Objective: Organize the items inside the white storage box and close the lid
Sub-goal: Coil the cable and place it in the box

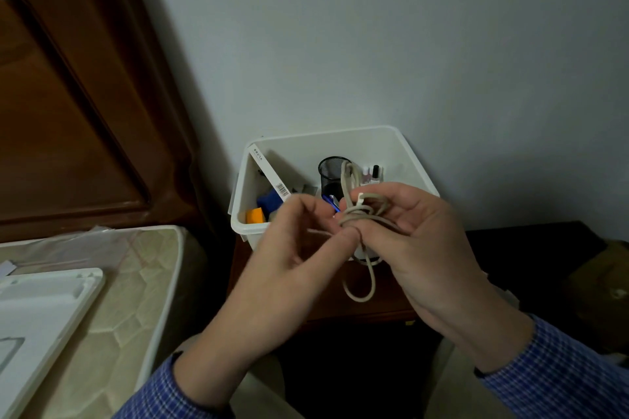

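Two hands raised above the near edge of the white storage box (405,150), both busy with one beige cable (360,214). Left hand (289,248) curled, thumb and fingertips pinching a strand at the knot of loops; right hand (422,238) half closed round the bundle, white plug end pressed under its thumb. One loop stood up over the box, another hung down past the near wall toward the dark wooden stand (306,296). Box open, pushed against the pale wall (374,44) at its far rim, standing on that stand. Inside, seen past the fingers: a black mesh pen cup (330,173) near the middle, small bottles (372,175) beside it on the right, a long white carton (269,173) leaning against the left wall, blue and orange pieces (262,209) in the near left corner. White lid (44,313) off, lying flat on the mattress (136,265) at the left, well apart from the box, a narrow dark gap between mattress edge and stand. Brown headboard (68,95) beyond the mattress, far left. Free room only directly over the box and in the near space between the blue checked sleeves (561,367); darker clutter at the right, too dim to tell.
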`<state>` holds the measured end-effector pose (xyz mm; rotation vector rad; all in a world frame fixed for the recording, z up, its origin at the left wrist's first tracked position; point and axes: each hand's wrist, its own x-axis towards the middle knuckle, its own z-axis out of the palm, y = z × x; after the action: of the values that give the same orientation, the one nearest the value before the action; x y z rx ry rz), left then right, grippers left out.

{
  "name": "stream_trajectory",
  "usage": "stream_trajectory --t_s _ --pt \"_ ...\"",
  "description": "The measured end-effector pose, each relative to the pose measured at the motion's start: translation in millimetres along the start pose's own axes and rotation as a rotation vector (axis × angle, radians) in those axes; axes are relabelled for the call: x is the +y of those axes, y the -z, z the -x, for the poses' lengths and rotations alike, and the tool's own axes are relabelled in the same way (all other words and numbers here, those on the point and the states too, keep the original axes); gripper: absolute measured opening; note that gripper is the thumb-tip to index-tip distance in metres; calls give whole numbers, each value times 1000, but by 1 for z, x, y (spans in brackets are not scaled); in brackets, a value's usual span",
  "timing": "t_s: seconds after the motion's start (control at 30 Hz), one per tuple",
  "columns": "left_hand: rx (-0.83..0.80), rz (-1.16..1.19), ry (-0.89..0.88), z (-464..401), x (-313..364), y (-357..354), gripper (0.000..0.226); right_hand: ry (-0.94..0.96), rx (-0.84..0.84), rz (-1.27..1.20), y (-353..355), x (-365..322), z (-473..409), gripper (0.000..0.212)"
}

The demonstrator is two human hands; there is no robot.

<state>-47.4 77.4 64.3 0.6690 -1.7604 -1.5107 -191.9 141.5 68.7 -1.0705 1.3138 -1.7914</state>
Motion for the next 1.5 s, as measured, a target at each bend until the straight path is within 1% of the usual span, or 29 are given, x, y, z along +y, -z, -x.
stream_trajectory --t_s 0.1,0.17,0.27,0.37,0.47,0.53,0.57,0.67,0.77,0.83,0.93,1.07,1.13,1.2,1.27,1.33,1.4,1.5 --pt "-122 364 213 2 -8 -14 36 -93 -10 16 -3 -1 0 23" --pt "-150 560 273 -1 -10 -20 36 -148 -16 33 -2 0 0 24" --pt "-176 649 305 -9 -10 -22 40 -130 -37 46 1 1 -1 27" --pt "-173 619 361 -15 -11 -21 46 -105 -86 38 7 2 -2 22" --pt "-162 576 346 -16 -15 -19 41 -106 -146 40 11 3 -3 22" --pt "-192 630 353 -15 -15 -16 36 -60 -151 107 13 3 -6 23" --pt "-211 670 354 -15 -14 -15 38 -48 -154 126 14 3 -8 24" --pt "-253 657 322 -12 -14 -13 50 -62 -210 118 17 3 -9 28" --pt "-268 605 257 -10 -15 -11 45 -52 -256 94 17 2 -7 24" --pt "-232 551 201 -11 -17 -11 34 -25 -250 135 16 3 -7 27" --pt "-135 463 135 -12 -20 -9 20 -2 -209 176 14 3 -8 23" --pt "-65 284 98 -14 -22 -2 24 2 -156 185 15 3 -11 23" --pt "-30 164 105 -15 -23 1 26 42 -115 240 15 5 -9 23" --pt "-8 107 135 -16 -25 4 28 90 -80 304 14 6 -6 18" --pt "-14 114 174 -16 -26 5 33 122 -73 343 15 6 -3 16" --pt "-62 169 199 -15 -27 6 37 141 -71 374 16 7 -1 18" --pt "-133 286 203 -15 -27 7 37 154 -43 377 16 8 -2 22" --pt "-202 523 204 -15 -26 12 25 173 -9 361 18 7 -6 22"
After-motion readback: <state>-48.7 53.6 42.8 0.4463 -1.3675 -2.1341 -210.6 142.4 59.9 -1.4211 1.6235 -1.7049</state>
